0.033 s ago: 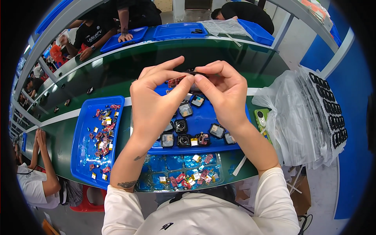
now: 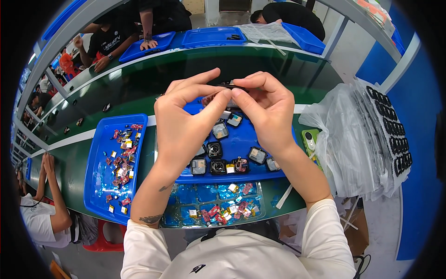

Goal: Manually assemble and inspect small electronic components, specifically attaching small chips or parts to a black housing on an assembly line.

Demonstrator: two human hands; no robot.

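Over the blue tray (image 2: 269,175), both my hands are raised with thumbs and forefingers nearly meeting. My left hand (image 2: 188,109) pinches a small red circuit board (image 2: 207,99), turned nearly edge-on and largely hidden behind the fingers. A dark, thin-edged black part (image 2: 231,86) lies in the pinch of my right hand (image 2: 267,107); its shape is mostly covered. Whether the two pieces touch, I cannot tell. Below the hands, the tray holds several square black cases, among them a case with a round opening (image 2: 214,149) and a case with a grey face (image 2: 198,166).
At left, another blue tray (image 2: 95,186) carries loose red boards and small silver cells. A clear compartment tray (image 2: 176,218) with similar parts sits nearest me. On the right are a green phone-like object (image 2: 310,139) and stacked plastic sheets (image 2: 357,149). Other people work around the green bench.
The red circuit board has tilted to a more edge-on view between my fingers. Both hands have shifted only slightly and keep their pinch.
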